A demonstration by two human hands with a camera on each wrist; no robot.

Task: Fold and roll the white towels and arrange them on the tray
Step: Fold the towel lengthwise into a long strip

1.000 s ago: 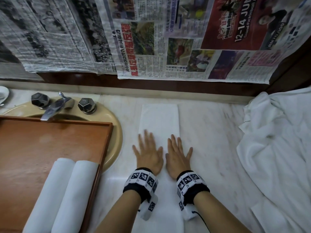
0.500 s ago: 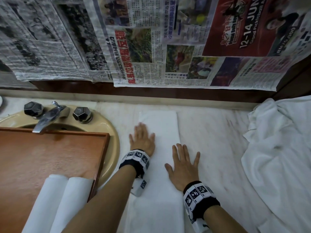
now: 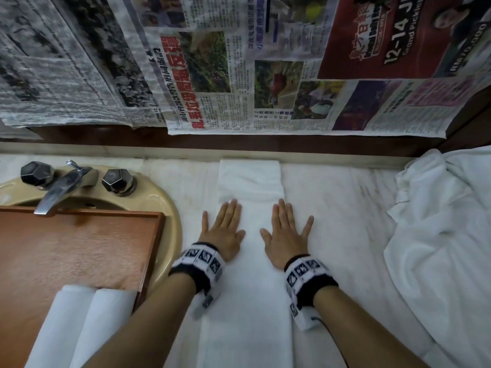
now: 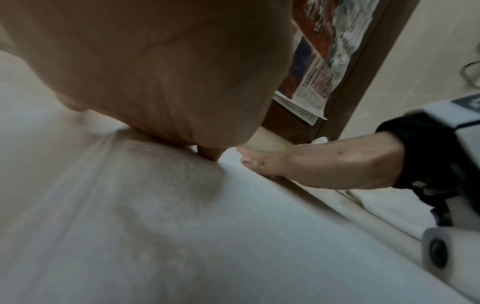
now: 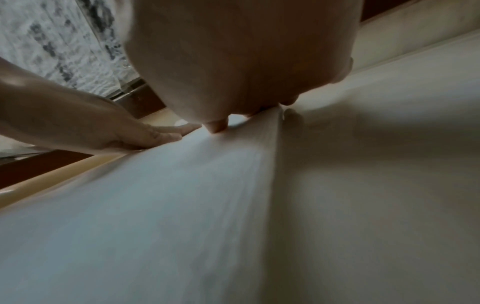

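A white towel [image 3: 249,274] folded into a long narrow strip lies on the marble counter, running from the back wall toward me. My left hand [image 3: 221,229] lies flat on its left edge, fingers straight. My right hand [image 3: 285,233] presses flat on its right edge, partly on the counter. Both palms show close up in the wrist views, on the towel [image 4: 182,236] [image 5: 155,205]. A brown wooden tray [image 3: 79,251] sits over the sink at left. Two rolled white towels [image 3: 79,322] lie side by side at its near end.
A heap of loose white towels [image 3: 446,235] fills the counter at right. A chrome tap [image 3: 57,191] with two dark faceted knobs stands behind the tray on the beige sink [image 3: 170,216]. Newspaper sheets [image 3: 239,62] hang on the back wall.
Both hands have slid over the towel: the left went forward and came back, the right moved outward. They now lie apart on the strip's two edges instead of side by side.
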